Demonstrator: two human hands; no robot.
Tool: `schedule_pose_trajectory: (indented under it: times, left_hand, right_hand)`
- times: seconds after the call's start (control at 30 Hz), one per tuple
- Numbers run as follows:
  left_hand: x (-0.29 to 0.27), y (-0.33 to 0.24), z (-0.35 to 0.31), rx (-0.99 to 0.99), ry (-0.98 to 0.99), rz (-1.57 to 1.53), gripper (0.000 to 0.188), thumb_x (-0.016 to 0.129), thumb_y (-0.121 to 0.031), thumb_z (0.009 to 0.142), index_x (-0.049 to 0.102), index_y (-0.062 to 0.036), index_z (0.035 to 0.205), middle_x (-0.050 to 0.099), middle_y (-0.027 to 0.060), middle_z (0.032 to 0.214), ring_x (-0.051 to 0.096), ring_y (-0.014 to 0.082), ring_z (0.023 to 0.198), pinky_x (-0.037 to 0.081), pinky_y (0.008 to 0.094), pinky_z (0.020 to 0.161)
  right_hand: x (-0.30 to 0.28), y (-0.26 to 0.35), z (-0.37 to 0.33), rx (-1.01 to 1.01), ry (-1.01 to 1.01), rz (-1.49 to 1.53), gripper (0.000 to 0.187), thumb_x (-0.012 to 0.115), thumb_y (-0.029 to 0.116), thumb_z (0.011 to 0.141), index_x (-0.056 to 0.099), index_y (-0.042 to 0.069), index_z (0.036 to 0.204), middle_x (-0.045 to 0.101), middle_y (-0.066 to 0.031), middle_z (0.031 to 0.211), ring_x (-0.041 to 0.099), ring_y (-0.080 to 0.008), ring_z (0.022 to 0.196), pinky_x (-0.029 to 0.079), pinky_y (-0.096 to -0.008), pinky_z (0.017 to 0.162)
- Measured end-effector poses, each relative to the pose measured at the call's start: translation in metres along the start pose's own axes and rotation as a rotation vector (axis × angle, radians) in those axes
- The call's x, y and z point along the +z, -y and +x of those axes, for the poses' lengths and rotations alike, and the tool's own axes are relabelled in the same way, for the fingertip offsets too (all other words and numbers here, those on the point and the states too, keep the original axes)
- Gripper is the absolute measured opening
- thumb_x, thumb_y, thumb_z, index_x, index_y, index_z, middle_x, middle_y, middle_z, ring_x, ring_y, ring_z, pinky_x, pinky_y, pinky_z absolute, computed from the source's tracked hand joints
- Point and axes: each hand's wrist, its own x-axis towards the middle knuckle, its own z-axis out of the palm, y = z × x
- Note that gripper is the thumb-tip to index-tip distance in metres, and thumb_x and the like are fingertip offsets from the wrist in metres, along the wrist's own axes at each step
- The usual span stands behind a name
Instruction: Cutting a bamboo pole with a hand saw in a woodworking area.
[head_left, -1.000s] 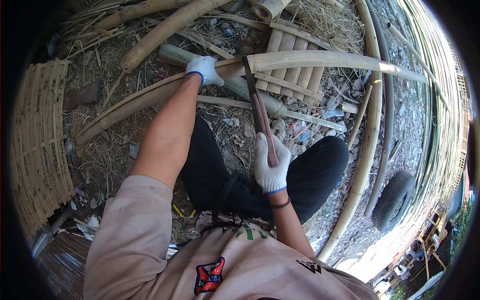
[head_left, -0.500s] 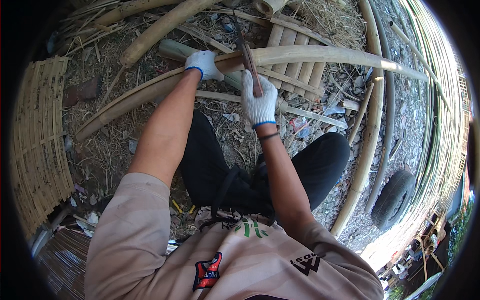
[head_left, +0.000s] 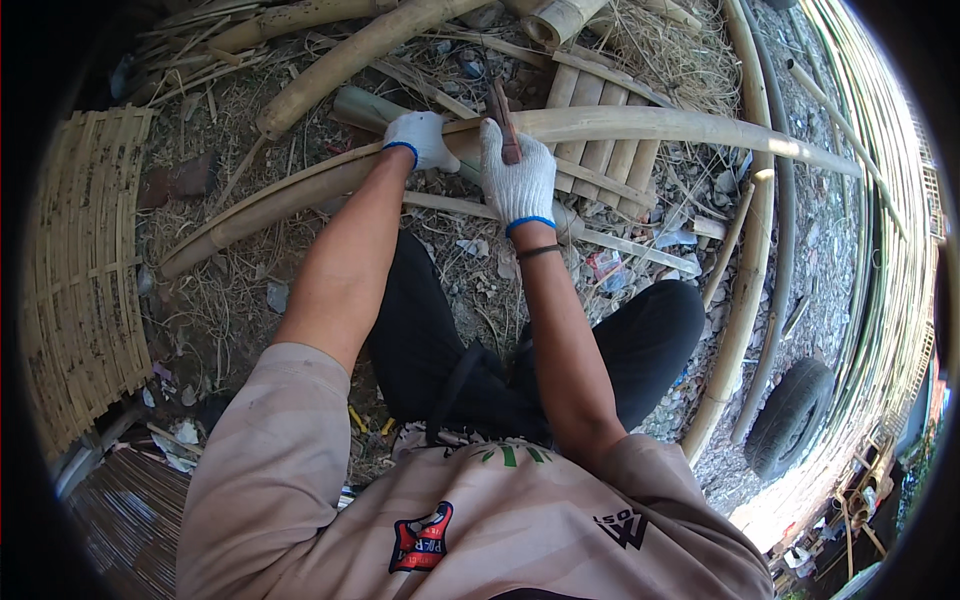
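Note:
A long tan bamboo pole lies across in front of me, with a lengthwise split line along its left part. My left hand, in a white knitted glove with a blue cuff, is closed round the pole left of the middle. My right hand, gloved the same way, grips a brown wooden-handled blade. That tool stands across the pole, its thin dark blade pointing away from me. Whether it is a saw or a machete I cannot tell. Fingers partly hide the handle and the pole.
Behind the pole lie a slatted bamboo panel, a greenish bamboo piece and a thick bamboo pole. A woven bamboo mat is at far left. To the right are upright-lying poles, a tyre and long bamboo strips.
My right hand has moved slightly away from me, closer against the pole, with the blade. My left hand keeps its place on the pole. The whole view has shifted slightly.

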Motion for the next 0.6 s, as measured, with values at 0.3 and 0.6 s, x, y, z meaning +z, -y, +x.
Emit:
schedule_pose_trajectory:
  times: [0.3,0.6]
  left_hand:
    - [-0.003,0.036,-0.031,-0.079,0.040,0.011,0.075,0.085,-0.047,0.059,0.070,-0.0112,0.123,0.070,0.0160,0.123,0.067,0.0346,0.114,0.054,0.0453,0.099]
    - [-0.009,0.034,-0.021,-0.055,0.057,-0.031,0.075,0.084,-0.047,0.058,0.070,-0.0100,0.122,0.069,0.0171,0.124,0.067,0.0343,0.114,0.054,0.0456,0.098]
  right_hand:
    - [-0.074,0.047,-0.131,0.284,0.119,0.127,0.029,0.065,0.024,0.101,0.071,-0.003,0.112,0.073,-0.0109,0.084,0.067,-0.0103,0.080,0.053,-0.0287,0.072]
    - [-0.074,0.047,-0.139,0.241,0.085,0.067,0.027,0.066,0.023,0.100,0.070,-0.003,0.095,0.067,-0.0114,0.071,0.058,-0.0129,0.064,0.049,-0.0337,0.061]
